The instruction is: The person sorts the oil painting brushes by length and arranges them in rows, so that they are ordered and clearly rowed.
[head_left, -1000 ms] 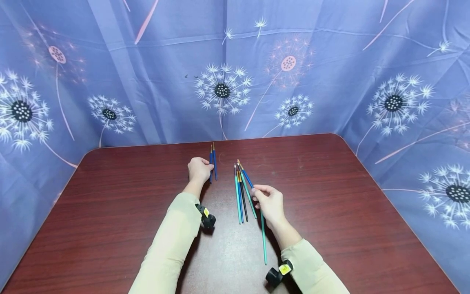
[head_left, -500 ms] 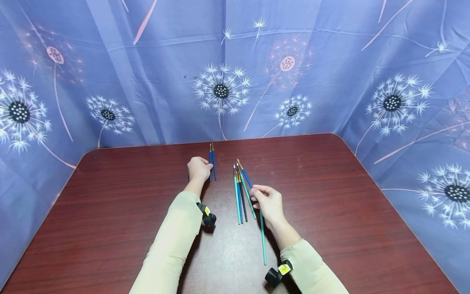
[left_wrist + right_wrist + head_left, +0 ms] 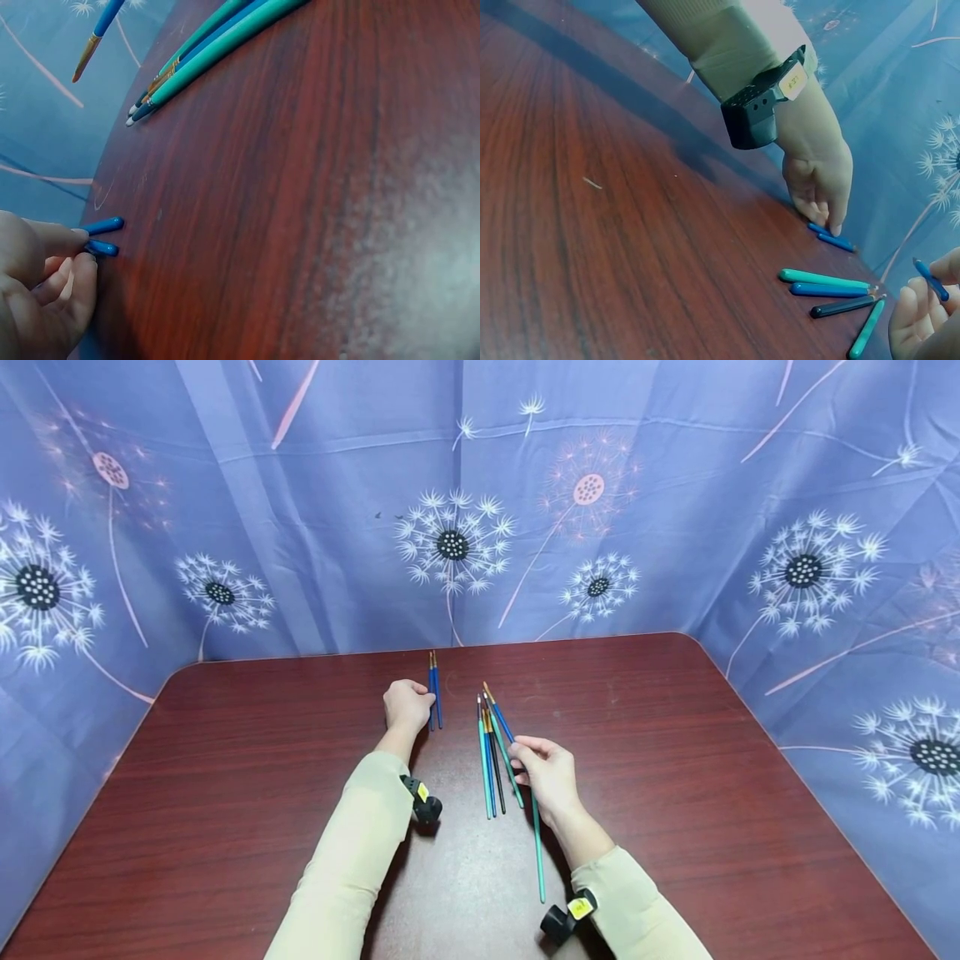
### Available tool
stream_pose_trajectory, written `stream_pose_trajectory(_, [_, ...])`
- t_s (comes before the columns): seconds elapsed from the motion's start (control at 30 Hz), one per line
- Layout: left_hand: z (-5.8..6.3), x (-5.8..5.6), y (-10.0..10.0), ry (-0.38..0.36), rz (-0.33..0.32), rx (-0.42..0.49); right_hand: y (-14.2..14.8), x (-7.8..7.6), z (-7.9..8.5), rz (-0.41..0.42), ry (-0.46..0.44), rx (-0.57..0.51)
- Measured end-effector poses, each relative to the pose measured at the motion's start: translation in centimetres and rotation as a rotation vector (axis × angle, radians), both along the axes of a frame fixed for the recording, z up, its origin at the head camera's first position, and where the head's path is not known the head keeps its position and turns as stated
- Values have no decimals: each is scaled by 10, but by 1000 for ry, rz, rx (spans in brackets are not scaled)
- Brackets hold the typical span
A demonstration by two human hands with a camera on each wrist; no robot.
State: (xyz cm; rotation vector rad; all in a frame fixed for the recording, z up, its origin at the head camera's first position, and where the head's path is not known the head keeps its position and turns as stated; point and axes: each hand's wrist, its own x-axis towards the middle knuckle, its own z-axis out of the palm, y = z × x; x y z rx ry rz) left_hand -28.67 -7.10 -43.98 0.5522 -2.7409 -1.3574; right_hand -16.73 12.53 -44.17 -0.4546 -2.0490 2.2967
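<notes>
Left hand: pinched on blue brushes left of black brush; slipping could splay them.
Right hand: pinches raised blue brush; dipping could nudge black brush.

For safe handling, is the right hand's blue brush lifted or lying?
Lifted: left wrist view shows the blue brush off the table, against the curtain.

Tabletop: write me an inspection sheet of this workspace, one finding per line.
Surface: reddish wood-grain tabletop, glare toward the near edge.
Job's things: two blue brushes near the far edge; central group of teal, blue and black brushes; raised blue brush; separate teal brush, partly hidden.
Clutter: pale fleck, scrap or scratch unclear.
Hands: left hand pinches at the two blue brushes; right hand holds the raised blue brush.
Cables: nothing seen.
Surroundings: blue dandelion-print curtain.
</notes>
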Motion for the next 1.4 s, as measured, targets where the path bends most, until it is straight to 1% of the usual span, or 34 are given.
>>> stream_pose_trajectory(0.17, [0,3,-1,18,13,16,0,-3,0,17,-15,-57])
stream_pose_trajectory(0.37, [0,6,-1,12,25,57,0,-7,2,44,-59,-112])
stream_pose_trajectory(0.53, [-1,6,-2,8,24,69,2,-10,5,84,-97,-171])
stream_pose_trajectory(0.67, [-2,6,-3,-1,20,84,5,-14,7,133,-115,-202])
stream_pose_trajectory(0.87, [-3,5,-4,-1,28,118,11,-22,11,200,-133,-175])
stream_pose_trajectory(1.13, [-3,4,-4,-5,39,153,14,-35,16,282,-135,-131])
stream_pose_trajectory(1.27, [-3,4,-3,-5,33,148,13,-42,20,307,-139,-112])
stream_pose_trajectory(1.4, [-3,3,-4,-4,34,133,11,-48,22,309,-147,-86])
